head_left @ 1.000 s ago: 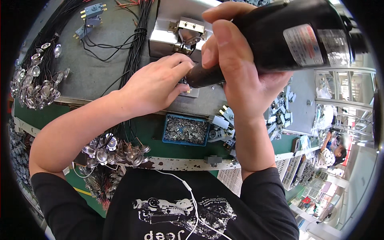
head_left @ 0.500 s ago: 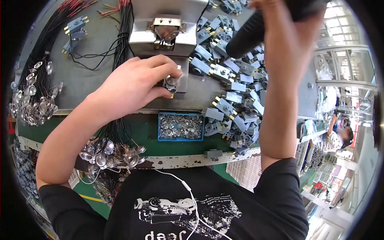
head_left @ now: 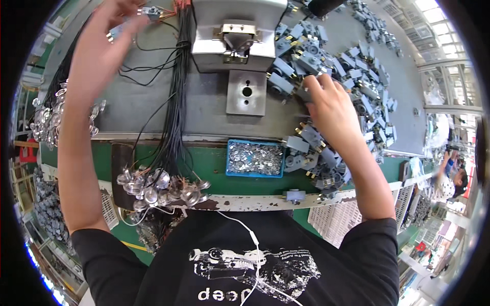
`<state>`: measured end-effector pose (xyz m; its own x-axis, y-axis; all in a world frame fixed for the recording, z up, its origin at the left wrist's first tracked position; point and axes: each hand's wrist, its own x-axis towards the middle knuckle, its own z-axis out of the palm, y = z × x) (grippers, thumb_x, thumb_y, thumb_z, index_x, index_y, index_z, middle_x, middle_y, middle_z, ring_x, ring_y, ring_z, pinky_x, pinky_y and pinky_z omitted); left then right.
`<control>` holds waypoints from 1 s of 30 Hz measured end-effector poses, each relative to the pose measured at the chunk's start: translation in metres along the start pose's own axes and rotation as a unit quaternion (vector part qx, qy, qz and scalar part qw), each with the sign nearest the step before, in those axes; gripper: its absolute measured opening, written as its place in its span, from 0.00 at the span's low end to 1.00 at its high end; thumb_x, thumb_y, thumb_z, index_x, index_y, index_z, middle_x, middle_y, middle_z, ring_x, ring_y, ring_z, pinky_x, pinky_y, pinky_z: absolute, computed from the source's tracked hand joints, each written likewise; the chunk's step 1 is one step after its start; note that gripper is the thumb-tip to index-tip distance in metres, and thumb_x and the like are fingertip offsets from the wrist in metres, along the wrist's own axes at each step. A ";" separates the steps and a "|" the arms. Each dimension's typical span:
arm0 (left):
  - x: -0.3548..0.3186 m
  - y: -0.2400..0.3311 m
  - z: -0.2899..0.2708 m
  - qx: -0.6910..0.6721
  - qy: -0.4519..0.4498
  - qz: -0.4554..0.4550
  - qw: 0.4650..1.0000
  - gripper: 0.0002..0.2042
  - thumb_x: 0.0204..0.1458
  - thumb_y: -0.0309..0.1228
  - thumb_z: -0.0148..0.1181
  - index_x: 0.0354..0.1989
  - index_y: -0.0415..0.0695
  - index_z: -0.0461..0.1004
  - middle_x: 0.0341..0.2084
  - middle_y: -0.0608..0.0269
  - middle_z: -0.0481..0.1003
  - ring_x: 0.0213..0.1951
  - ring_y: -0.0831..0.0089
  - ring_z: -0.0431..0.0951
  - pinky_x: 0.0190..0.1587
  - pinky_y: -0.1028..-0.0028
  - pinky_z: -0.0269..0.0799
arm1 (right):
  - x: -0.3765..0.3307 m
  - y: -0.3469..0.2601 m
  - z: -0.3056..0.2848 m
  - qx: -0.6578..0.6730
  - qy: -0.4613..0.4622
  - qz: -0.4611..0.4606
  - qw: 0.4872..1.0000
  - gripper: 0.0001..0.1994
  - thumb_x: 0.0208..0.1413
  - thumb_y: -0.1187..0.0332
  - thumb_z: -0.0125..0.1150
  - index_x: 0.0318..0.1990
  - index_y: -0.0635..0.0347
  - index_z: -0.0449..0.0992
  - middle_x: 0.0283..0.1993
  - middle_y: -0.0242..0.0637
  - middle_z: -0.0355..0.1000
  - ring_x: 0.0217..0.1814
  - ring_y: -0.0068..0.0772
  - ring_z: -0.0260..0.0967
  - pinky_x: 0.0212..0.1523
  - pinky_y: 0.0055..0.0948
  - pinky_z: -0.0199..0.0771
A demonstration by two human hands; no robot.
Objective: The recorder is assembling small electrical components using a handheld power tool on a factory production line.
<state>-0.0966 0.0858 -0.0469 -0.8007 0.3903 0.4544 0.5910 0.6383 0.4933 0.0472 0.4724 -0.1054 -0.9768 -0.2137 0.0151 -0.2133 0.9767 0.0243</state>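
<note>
My left hand (head_left: pixel 104 46) is raised at the upper left, smeared by motion. Close to its fingertips is a small grey switch (head_left: pixel 151 12) with wires; another grey switch (head_left: pixel 116 31) shows beside the hand. Whether the left hand grips either one cannot be seen. My right hand (head_left: pixel 332 109) reaches into a large heap of grey switches (head_left: pixel 365 104) with brass terminals. Its fingers are curled around one grey switch (head_left: pixel 304 94) at the heap's left edge. Between the hands, a steel block (head_left: pixel 236 97) with a round hole lies bare beneath a metal press (head_left: pixel 237 15).
A blue tray (head_left: pixel 229 159) of small metal pieces stands near the front edge. Bundles of black wires (head_left: pixel 176 102) run down to clear round caps (head_left: pixel 153 188) at the edge; more caps (head_left: pixel 48 120) lie at left. A black cylindrical tool (head_left: pixel 323 6) hangs at the top.
My left hand has left the steel block and moved up and left; the switch it held there is gone from the block. My right hand has let go of the black tool and come down to the heap.
</note>
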 end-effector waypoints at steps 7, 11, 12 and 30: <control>-0.064 0.076 -0.009 0.056 -0.393 -0.083 0.914 0.13 0.52 0.39 0.69 0.31 0.42 0.79 0.25 0.56 0.79 0.32 0.57 0.80 0.36 0.62 0.74 | -0.015 -0.004 -0.043 0.226 0.074 0.051 0.970 0.20 0.55 0.76 0.64 0.57 0.58 0.74 0.50 0.44 0.76 0.51 0.47 0.77 0.54 0.37 0.76; -0.094 0.094 0.012 0.161 -0.392 0.015 0.905 0.14 0.54 0.41 0.68 0.31 0.42 0.76 0.24 0.56 0.80 0.34 0.55 0.82 0.36 0.57 0.75 | 0.000 -0.040 -0.068 0.392 0.061 -0.059 0.916 0.17 0.57 0.74 0.62 0.55 0.57 0.73 0.41 0.45 0.76 0.41 0.50 0.77 0.41 0.42 0.77; -0.093 0.092 0.005 0.166 -0.390 0.017 0.905 0.14 0.54 0.41 0.68 0.31 0.42 0.76 0.24 0.56 0.80 0.34 0.55 0.82 0.36 0.57 0.75 | 0.003 -0.042 -0.073 0.393 0.066 -0.061 0.915 0.17 0.57 0.74 0.62 0.55 0.57 0.73 0.41 0.45 0.76 0.41 0.50 0.77 0.41 0.42 0.77; -0.069 0.078 -0.036 -0.316 -0.272 -0.272 0.867 0.20 0.60 0.24 0.59 0.61 0.36 0.69 0.18 0.71 0.73 0.22 0.86 0.71 0.27 0.85 0.64 | 0.041 -0.054 -0.011 0.226 0.028 -0.149 0.962 0.15 0.60 0.64 0.68 0.53 0.55 0.80 0.61 0.41 0.74 0.45 0.44 0.81 0.44 0.38 0.82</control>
<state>0.0081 0.0852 -0.0132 -0.8040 0.5103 -0.3053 -0.0906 0.4024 0.9110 0.0191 0.4106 -0.0947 -0.8715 -0.4734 0.1279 -0.4821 0.7791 -0.4009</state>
